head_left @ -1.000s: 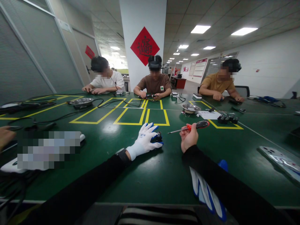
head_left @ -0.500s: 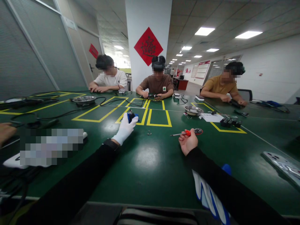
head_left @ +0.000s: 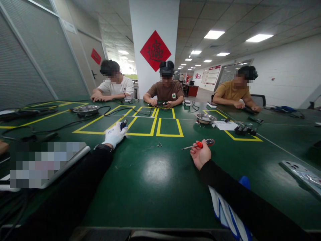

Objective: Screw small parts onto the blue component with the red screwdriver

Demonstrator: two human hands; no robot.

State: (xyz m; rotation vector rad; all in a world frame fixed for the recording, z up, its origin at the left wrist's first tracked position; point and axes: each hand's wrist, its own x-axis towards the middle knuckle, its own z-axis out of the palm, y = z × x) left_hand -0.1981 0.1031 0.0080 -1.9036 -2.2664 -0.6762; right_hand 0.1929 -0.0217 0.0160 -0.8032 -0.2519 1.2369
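Left hand [head_left: 115,135], gloved, at my 11 o'clock: grip closed on a small black part [head_left: 123,124] by the yellow tape [head_left: 100,131]. Right hand [head_left: 201,154], bare, at 1: grip wrapped round a screwdriver [head_left: 200,144], tip toward 9. I see small metal bits [head_left: 159,145] on the tabletop [head_left: 150,194] at 12, between hands. Loose glove [head_left: 222,207] at 3, partly under my right sleeve [head_left: 240,190]. Metal bowl [head_left: 205,118] farther out at 1.

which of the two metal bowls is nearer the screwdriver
The metal bowl on the right, beside the white paper; the other bowl sits far to the left of the screwdriver.
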